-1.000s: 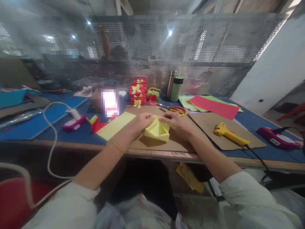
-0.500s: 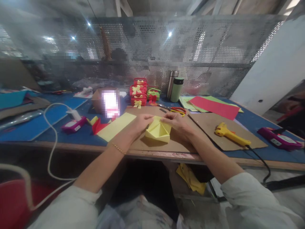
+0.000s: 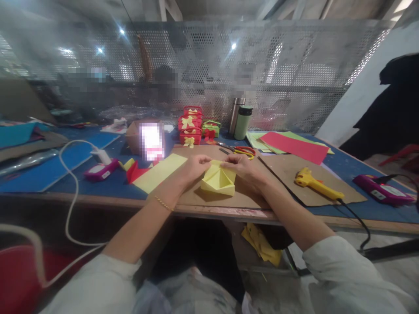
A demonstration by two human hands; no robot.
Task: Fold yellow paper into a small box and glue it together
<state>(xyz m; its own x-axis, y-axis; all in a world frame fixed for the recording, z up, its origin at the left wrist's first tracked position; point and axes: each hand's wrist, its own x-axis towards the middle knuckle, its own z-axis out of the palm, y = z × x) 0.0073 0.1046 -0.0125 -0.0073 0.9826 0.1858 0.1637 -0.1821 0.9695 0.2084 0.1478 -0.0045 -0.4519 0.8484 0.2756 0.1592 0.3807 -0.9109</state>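
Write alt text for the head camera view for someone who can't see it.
Left hand and right hand hold a folded yellow paper box by its far edge over brown cardboard. A yellow glue gun lies to the right; small red boxes with bows are stacked behind.

Pale sleeves (image 3: 94, 281) and a beaded gold bracelet (image 3: 163, 204) show.
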